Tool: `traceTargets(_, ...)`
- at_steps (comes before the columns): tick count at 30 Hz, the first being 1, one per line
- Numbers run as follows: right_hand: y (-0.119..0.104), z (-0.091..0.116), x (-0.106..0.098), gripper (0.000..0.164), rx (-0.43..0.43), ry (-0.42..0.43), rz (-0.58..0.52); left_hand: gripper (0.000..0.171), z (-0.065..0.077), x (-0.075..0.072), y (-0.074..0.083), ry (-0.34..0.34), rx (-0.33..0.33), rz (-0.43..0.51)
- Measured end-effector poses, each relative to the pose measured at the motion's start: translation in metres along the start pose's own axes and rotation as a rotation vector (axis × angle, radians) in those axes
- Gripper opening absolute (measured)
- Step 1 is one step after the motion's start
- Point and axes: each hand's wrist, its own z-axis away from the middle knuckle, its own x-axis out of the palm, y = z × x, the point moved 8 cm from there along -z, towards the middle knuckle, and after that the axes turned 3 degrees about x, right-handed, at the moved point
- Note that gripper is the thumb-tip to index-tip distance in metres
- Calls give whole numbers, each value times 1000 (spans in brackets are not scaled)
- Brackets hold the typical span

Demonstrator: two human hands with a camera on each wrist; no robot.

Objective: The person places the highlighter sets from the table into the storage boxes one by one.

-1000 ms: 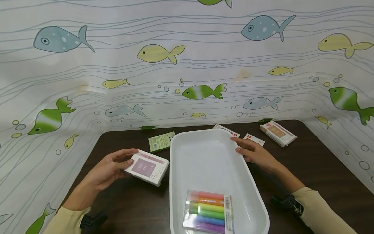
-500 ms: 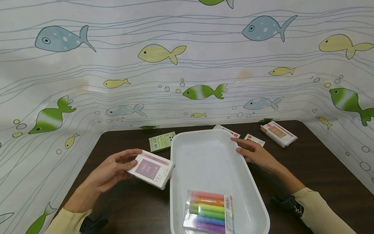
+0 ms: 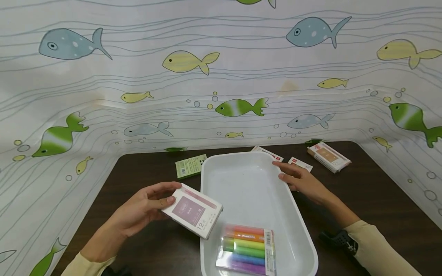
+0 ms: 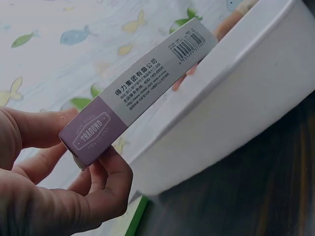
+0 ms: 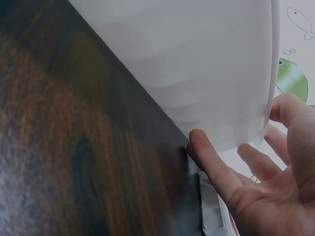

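Observation:
My left hand (image 3: 145,209) pinches a flat white box with a purple label (image 3: 190,210) between thumb and fingers. It is held tilted, its right end over the left rim of the white tray (image 3: 246,191). In the left wrist view, the box's narrow side (image 4: 142,88) shows a barcode and a purple end. At the tray's right far side, my right hand (image 3: 304,182) grips the rim, thumb over the edge; in the right wrist view several fingers (image 5: 216,164) lie along the outer wall. A clear pack of rainbow-coloured markers (image 3: 246,249) lies inside the tray, at the near end.
Behind the tray on the left lies a green box (image 3: 190,166). A white-and-orange box (image 3: 329,156) sits at the back right of the dark table (image 3: 366,184). Two white boxes, one of them (image 3: 300,164) beside my right hand, are partly hidden. Fish-printed cloth (image 3: 193,115) surrounds the table.
My left hand has carried the white-and-purple box rightward and nearer to me, from beside the tray to over its left rim. My right hand and the tray have stayed in place.

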Motion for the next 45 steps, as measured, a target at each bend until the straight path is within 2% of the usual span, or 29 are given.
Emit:
traceTargets(14, -1, 4, -6, 53, -4, 9, -16, 40, 7, 51, 9, -83, 23, 44)
traceTargets(27, 2, 15, -11, 53, 1, 33, -7, 42, 2, 98, -4, -164, -34, 84)
traceTargets(33, 2, 13, -10, 53, -6, 35, -17, 40, -4, 112, 1, -210, -24, 109)
traceTargets(37, 2, 8, -6, 52, -7, 27, -11, 41, -12, 117, 3, -242, -25, 120)
traceTargets(45, 1, 0, 2, 50, -16, 4, 2, 40, -34, 118, 1, -283, -32, 57)
